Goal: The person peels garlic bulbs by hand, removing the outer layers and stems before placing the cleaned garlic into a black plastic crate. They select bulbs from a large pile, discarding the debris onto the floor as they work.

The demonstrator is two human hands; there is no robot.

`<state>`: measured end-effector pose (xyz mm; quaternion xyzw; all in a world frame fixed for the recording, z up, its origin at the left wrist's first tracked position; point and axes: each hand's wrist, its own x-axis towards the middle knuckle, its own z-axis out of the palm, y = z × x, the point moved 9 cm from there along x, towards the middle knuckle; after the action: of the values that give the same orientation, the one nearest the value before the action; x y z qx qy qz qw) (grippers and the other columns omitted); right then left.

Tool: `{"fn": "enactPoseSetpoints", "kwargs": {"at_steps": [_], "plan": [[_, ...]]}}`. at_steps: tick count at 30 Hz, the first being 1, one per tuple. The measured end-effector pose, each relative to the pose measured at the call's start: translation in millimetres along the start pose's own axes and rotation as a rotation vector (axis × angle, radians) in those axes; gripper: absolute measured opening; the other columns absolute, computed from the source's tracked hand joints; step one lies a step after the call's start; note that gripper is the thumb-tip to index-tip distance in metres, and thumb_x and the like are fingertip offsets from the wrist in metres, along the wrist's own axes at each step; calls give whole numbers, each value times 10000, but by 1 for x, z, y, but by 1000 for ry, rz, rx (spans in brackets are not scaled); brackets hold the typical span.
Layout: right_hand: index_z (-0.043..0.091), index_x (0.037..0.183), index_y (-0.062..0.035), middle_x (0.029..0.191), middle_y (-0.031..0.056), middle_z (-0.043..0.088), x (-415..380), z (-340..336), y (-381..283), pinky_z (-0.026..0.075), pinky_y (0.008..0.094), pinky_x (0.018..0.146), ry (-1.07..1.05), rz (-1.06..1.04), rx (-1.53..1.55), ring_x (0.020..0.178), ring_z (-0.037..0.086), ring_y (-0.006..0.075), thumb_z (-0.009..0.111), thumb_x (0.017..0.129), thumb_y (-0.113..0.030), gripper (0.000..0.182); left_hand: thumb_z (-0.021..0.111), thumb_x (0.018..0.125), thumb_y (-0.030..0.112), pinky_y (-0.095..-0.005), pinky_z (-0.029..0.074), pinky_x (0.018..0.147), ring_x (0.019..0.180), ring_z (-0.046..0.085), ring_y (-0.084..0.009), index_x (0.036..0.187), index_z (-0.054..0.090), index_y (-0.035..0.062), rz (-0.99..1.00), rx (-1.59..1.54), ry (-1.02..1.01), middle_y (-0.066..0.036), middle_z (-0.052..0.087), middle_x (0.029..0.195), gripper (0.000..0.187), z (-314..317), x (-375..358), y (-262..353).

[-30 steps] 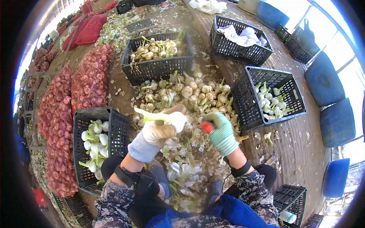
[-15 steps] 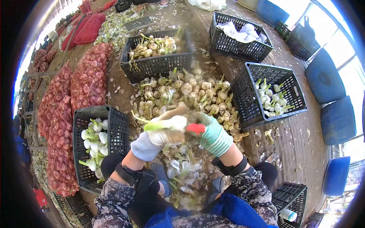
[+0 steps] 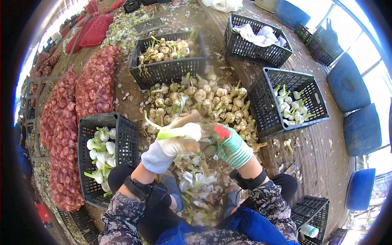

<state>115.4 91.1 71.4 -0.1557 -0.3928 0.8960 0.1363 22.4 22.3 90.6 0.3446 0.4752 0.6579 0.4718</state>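
My left hand (image 3: 165,153), in a whitish knit glove, is closed around a garlic bulb (image 3: 188,132) whose green stem points left. My right hand (image 3: 232,148), in a green striped glove, is curled just right of the bulb's root end. Something red (image 3: 221,131) shows at its thumb side; I cannot tell what its fingers hold. Beyond both hands lies a heap of untrimmed garlic (image 3: 204,96). Peeled skins and leaves (image 3: 198,179) cover the floor below, between my feet.
Black crates with clean white garlic stand at left (image 3: 127,136) and right (image 3: 267,116). Ahead is a crate of untrimmed garlic (image 3: 167,70); another crate (image 3: 255,53) holds white cloth. Red mesh sacks (image 3: 98,83) line the left. Blue containers (image 3: 349,81) stand far right.
My right hand has drawn slightly right, away from the bulb, and the red thing has shifted up and right with it. The left hand keeps the garlic nearly in place.
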Motion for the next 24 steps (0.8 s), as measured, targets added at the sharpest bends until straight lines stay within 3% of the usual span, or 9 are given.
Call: {"fn": "enactPoseSetpoints", "kwargs": {"at_steps": [3, 4, 8, 9, 11, 14, 18, 22, 24], "plan": [[517, 1014, 14, 936, 85, 582, -15, 20, -24, 497, 259, 653, 85, -38, -224, 798, 574, 135, 609, 784, -165, 305, 806, 578, 114, -242, 480, 734, 852, 545, -104, 1282, 325, -30, 15, 46, 21, -43, 568, 983, 865, -1, 2, 0], [536, 977, 15, 861, 68, 597, -14, 16, -33, 470, 231, 611, 184, -61, -810, 724, 559, 114, 609, 780, -136, 258, 802, 582, 115, -247, 481, 734, 854, 548, -111, 1283, 324, -28, -34, -50, -13, -49, 565, 998, 861, 1, 2, -4], [558, 968, 8, 797, 56, 600, 4, -22, -14, 433, 187, 572, 299, -92, -488, 651, 528, 104, 614, 765, -69, 225, 783, 606, 123, -270, 483, 735, 867, 561, -145, 1292, 316, -19, -99, -314, -127, -73, 559, 1041, 842, 10, 1, -3], [531, 948, 23, 812, 136, 603, 5, -40, -17, 524, 288, 538, 453, -86, -333, 674, 625, 222, 521, 819, -35, 142, 777, 614, 126, -276, 483, 736, 872, 565, -156, 1295, 314, -16, -85, -349, -155, -80, 558, 1049, 835, 14, -1, -1], [533, 993, 18, 824, 130, 602, 4, -61, -4, 528, 306, 564, 464, 17, -190, 679, 621, 235, 539, 839, -137, 219, 761, 611, 114, -273, 475, 732, 932, 557, -184, 1306, 303, -8, -67, -363, -166, -101, 530, 1122, 841, 9, 4, -1], [528, 1064, 0, 943, 99, 575, 5, -52, 7, 541, 410, 661, 164, 86, -305, 743, 589, 221, 548, 817, -109, 271, 721, 641, 131, -269, 458, 764, 986, 535, -177, 1286, 335, -19, -104, -368, -166, -114, 488, 1191, 766, 6, -1, -1], [520, 1070, -3, 934, 68, 576, 5, -19, 9, 511, 312, 694, 63, 12, -143, 774, 576, 167, 560, 812, -129, 289, 562, 790, 284, -313, 464, 805, 919, 556, -181, 1145, 468, -34, -18, -205, -13, -109, 543, 1083, 486, 10, -1, 8], [520, 1062, 2, 924, 63, 583, 4, 9, 9, 481, 263, 731, -31, -57, -474, 857, 551, 139, 523, 788, -35, 275, 439, 832, 185, -350, 500, 742, 807, 597, -239, 955, 568, -33, -162, -596, 354, -122, 602, 870, 281, -11, -7, -5], [520, 1055, 0, 921, 56, 581, 5, -7, 17, 446, 204, 727, 120, 8, -257, 846, 540, 108, 511, 785, -24, 271, 459, 787, 122, -334, 520, 653, 772, 598, -241, 936, 561, -11, -56, -463, 415, -126, 598, 855, 223, -22, -8, 2]]}}
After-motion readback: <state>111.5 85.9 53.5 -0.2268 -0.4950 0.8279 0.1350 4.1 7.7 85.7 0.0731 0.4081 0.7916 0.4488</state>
